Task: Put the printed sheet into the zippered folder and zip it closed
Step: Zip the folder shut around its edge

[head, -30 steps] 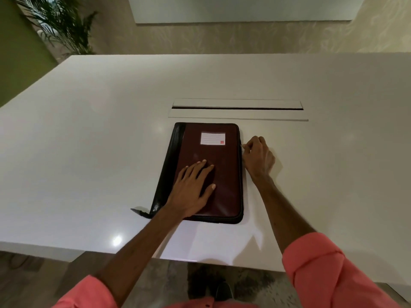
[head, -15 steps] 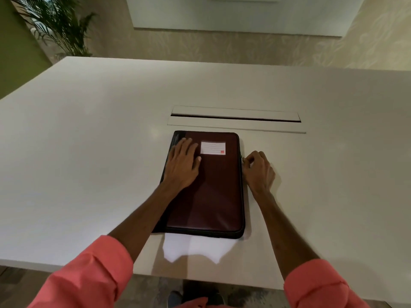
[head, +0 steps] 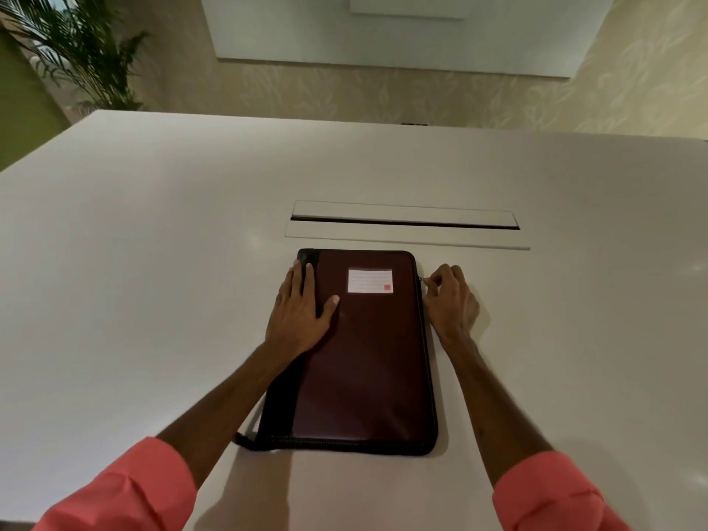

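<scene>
A dark maroon zippered folder with a black spine and a white label lies flat and closed on the white table. My left hand rests flat on its upper left part, fingers spread. At the folder's right edge near the far corner, my right hand pinches the small metal zipper pull. The printed sheet is not visible.
A long cable slot with a lid is set into the table just beyond the folder. A potted palm stands at the far left, off the table. A short zipper tail sticks out at the folder's near left corner.
My left hand slid from the folder's middle up to its far left part. My right hand moved along the right edge toward the far corner with the zipper pull.
</scene>
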Action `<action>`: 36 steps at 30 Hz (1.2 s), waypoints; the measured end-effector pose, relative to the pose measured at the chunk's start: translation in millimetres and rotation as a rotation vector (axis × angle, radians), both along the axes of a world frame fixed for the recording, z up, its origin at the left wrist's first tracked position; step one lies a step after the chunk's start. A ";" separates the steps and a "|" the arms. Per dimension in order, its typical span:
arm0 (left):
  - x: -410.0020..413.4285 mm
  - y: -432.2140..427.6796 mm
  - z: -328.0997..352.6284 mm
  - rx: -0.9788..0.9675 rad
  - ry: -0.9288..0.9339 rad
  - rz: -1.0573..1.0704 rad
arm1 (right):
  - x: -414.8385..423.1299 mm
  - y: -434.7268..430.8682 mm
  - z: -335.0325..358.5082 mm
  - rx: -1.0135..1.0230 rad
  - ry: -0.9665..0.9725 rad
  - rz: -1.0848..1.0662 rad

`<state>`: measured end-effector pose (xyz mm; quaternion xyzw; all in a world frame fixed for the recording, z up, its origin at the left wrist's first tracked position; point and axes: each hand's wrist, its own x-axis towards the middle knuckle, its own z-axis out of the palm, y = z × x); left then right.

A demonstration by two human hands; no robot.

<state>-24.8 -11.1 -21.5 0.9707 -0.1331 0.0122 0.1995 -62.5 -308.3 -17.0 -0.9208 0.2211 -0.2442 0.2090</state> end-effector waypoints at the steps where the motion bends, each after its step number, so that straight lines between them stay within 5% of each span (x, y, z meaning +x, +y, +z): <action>1: 0.0 0.1 -0.9 -0.004 -0.003 0.000 | 6.3 -1.4 0.1 0.003 0.007 0.000; 9: -1.4 -0.4 -4.2 -0.045 -0.027 0.002 | 49.9 -9.7 6.5 0.019 0.043 0.089; 22: 1.2 -0.2 -8.8 0.012 -0.064 -0.010 | 126.3 -54.0 34.1 -0.128 0.305 0.682; 36: -2.2 0.2 1.7 -0.022 -0.039 0.007 | 169.1 19.1 35.0 -0.227 0.280 0.847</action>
